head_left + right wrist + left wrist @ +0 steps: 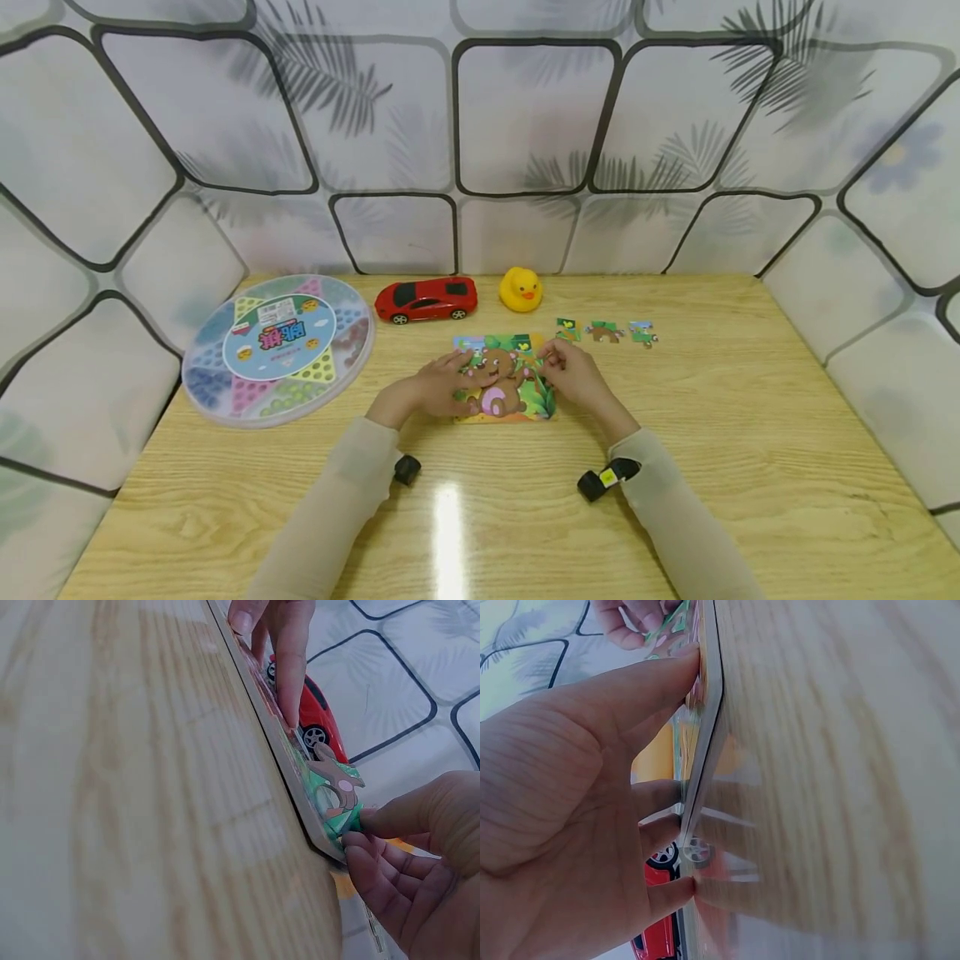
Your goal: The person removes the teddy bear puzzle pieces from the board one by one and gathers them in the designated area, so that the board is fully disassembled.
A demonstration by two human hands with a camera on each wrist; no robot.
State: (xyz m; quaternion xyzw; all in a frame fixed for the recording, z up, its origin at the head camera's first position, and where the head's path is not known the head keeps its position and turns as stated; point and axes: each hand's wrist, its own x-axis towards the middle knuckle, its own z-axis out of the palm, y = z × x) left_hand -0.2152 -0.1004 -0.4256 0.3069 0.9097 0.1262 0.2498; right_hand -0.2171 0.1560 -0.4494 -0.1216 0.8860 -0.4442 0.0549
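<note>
Head view: a bear puzzle (497,402) lies flat on the wooden table (750,433), between the person's two hands. The left hand (442,386), fingers spread, rests at the puzzle's left side; the left wrist view shows its thumb touching the edge. The right hand (576,373) is at the puzzle's right side, and in the right wrist view its thumb and finger pinch a green-and-brown piece (344,785), which tilts up from the board. Three loose pieces (603,327) lie in a row near the puzzle's far right corner. Behind the puzzle stand a yellow duck (521,290) and a red car (426,302), with a round game case (279,360) farther left.
</note>
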